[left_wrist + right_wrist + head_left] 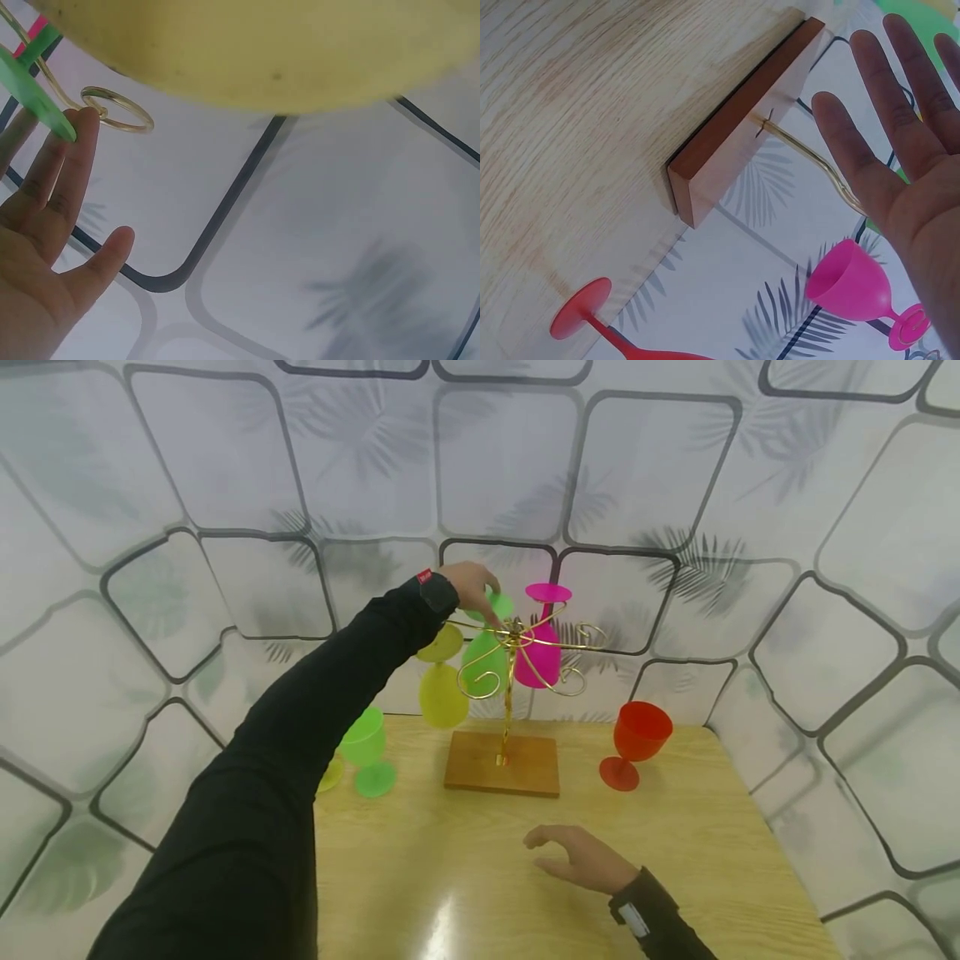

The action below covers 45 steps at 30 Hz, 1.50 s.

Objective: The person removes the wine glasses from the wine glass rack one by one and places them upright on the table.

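Note:
My left hand (471, 585) reaches over the top of a gold wire goblet rack (508, 710). It holds the foot of a green goblet (483, 664) that hangs upside down; the green foot (34, 94) lies against the fingers in the left wrist view, where my thumb is hidden. Just left hangs a yellow goblet (442, 696), whose blurred foot (277, 52) fills the top of the left wrist view. A pink goblet (538, 656) hangs upside down on the right side. My right hand (581, 857) hovers above the table, fingers loose and holding nothing.
The rack's wooden base (501, 764) stands near the table's (420, 860) back edge. At right stands a red goblet (642, 732). A light green goblet (365, 739) stands at left, beside a yellow foot (330, 774) partly behind my sleeve. Patterned cloth surrounds the table.

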Motion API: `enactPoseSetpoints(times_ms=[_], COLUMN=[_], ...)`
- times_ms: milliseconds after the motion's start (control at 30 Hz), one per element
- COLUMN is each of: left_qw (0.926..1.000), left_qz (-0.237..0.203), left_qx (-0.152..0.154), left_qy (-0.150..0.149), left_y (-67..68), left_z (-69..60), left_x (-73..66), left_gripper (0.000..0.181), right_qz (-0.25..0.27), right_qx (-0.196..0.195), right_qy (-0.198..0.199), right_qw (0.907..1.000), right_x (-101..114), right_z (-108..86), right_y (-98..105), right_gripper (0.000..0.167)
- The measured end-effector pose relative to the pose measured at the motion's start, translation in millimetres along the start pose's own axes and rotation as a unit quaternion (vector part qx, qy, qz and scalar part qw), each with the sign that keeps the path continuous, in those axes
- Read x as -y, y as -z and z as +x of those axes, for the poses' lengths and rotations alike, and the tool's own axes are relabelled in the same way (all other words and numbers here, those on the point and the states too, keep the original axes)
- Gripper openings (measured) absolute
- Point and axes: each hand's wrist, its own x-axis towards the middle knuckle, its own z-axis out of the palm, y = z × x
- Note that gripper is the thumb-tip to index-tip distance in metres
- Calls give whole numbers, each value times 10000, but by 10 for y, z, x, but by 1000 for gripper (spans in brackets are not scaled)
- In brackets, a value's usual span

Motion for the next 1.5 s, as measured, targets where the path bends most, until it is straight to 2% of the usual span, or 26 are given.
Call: enactPoseSetpoints(times_ms=[300, 667, 867, 1100, 1233, 1500], left_qw=[9998, 9986, 9974, 9930, 9917, 9904], left_qz=[-202, -443, -487, -695, -729, -712], left_qx=[-47, -138, -243, -437, -350, -121], left_qy=[44, 253, 474, 849, 1000, 1176], left_y=[33, 46, 28, 37, 71, 87], left_z=[-50, -50, -61, -210, -358, -567], left_x=[108, 416, 598, 709, 709, 792], left_gripper=[70, 72, 74, 74, 75, 75], right_qz=[-41, 191, 238, 126, -10, -32], right_qx=[-59, 97, 141, 24, -101, -100], right_qy=[100, -41, -82, 9, 162, 105], right_qw=[9999, 9998, 9996, 9999, 9998, 9999], right_x=[31, 73, 84, 96, 93, 119], right_z=[-7, -20, -37, -68, -83, -123], right_y=[16, 22, -17, -32, -49, -60], right_gripper=[29, 30, 33, 32, 29, 27])
